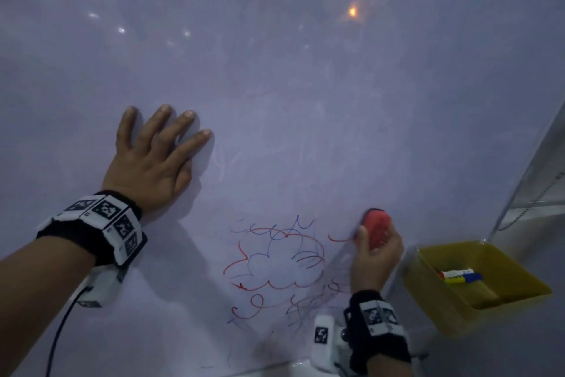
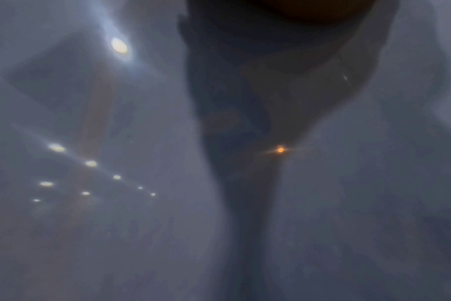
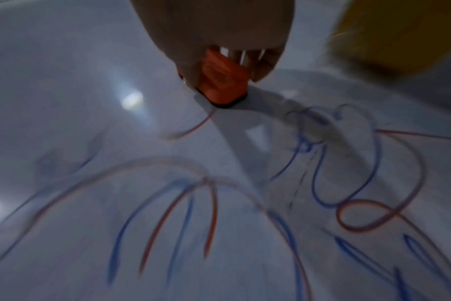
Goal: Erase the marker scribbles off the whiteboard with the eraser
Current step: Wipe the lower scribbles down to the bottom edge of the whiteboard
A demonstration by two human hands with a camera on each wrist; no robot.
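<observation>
Glossy whiteboard fills nearly the whole head view, its surface carrying reflected ceiling lights and faint smears. We see red and blue marker scribbles in its lower middle part, most of them intact. At the right edge stands a yellow bin holding markers.

Our right hand grips the eraser, thumb on one side and curled fingers on the other, as the right wrist view shows, with the red body between them. The eraser's dark pad meets the board at the upper right fringe of the scribbles, touching the end of a loose red stroke; the main tangle lies to its left and below. A pale wiped band in the right wrist view suggests erasing has begun.

We judge the eraser light and rigid in its body, with a soft felt face; a hold across its two long sides, as here, should keep the pad flat. The board looks slippery, so steady pressure is likely needed.

Our left hand lies flat on the board, fingers spread and straight, well left of the scribbles, holding nothing. The left wrist view shows only blurred board and reflections.
</observation>
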